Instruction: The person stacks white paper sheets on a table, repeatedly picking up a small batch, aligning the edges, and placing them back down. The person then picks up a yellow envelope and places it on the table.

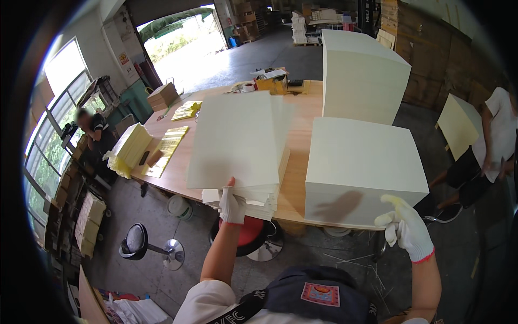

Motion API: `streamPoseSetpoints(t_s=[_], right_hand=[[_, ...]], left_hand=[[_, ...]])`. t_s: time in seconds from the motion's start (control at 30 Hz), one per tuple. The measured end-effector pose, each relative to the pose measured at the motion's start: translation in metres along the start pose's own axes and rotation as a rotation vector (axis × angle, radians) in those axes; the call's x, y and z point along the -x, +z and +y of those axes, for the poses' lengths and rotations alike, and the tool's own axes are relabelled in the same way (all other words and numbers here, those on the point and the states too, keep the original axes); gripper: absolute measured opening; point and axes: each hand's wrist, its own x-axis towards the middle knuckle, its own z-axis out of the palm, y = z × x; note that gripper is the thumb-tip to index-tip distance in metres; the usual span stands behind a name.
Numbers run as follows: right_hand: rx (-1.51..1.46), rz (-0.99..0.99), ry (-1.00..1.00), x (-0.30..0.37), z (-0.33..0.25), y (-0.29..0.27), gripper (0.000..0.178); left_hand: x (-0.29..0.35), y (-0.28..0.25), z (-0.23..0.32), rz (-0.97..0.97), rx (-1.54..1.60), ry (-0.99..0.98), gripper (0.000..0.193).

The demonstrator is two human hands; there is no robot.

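White paper sheets [232,140] are under handling at the near edge of a wooden worktable [297,167], lying over a slightly uneven paper pile [264,201]. The left hand [232,206], gloved in white with the thumb tip bare, grasps their near edge, thumb on top; the remaining fingers are mostly hidden from me. The right hand [403,227], also gloved, is released: it is raised beside the near right corner of a squared paper block [367,154], fingers loosely bent, nothing seen in the grip. I cannot tell whether it touches the block. A taller paper stack [367,70] stands behind.

Containers noted. An open yellow box [272,85] sits at the far edge of the table, with papers and small articles in or upon it; I cannot separate which. A tape roll [248,87] lies just beside it. A brown cardboard carton [162,97] is by the table's far left corner; its contents are not visible to me. On the floor under the near left edge stands a whitish bucket [179,207], its contents too small to make out. At the table's left end, yellowish plastic wrap [120,163] partly covers a bundle of stacked sheets [131,144], near flat yellow packets [167,151].
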Motion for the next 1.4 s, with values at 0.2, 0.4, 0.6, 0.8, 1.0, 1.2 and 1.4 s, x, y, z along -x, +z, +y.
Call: streamPoseSetpoints(t_s=[0.2,0.4,0.6,0.8,1.0,1.2,1.4], right_hand=[[-0.016,0.053,-0.013,0.007,0.009,-0.006,0.048],[-0.037,0.065,-0.043,0.007,0.016,-0.014,0.048],[-0.052,0.126,-0.047,0.017,0.027,-0.025,0.046],[0.053,0.362,-0.28,0.014,0.012,-0.065,0.03],[0.825,1.035,-0.4,-0.002,-0.011,-0.134,0.051],[1.379,0.908,-0.162,-0.026,-0.025,-0.11,0.07],[1.734,0.814,-0.471,-0.021,-0.041,-0.117,0.05]], left_hand=[[-0.027,-0.013,-0.023,0.4,-0.085,-0.16,0.02],[-0.03,-0.032,-0.017,0.3,-0.073,-0.206,0.021],[-0.01,-0.034,-0.012,0.321,-0.103,-0.262,0.043],[0.092,0.027,0.013,-0.194,-0.146,-0.116,0.066],[0.15,0.233,-0.043,-1.297,-0.966,0.481,0.04],[0.151,0.356,-0.164,-1.657,-1.415,0.532,0.032],[0.148,0.365,-0.2,-1.653,-1.465,0.163,0.029]])
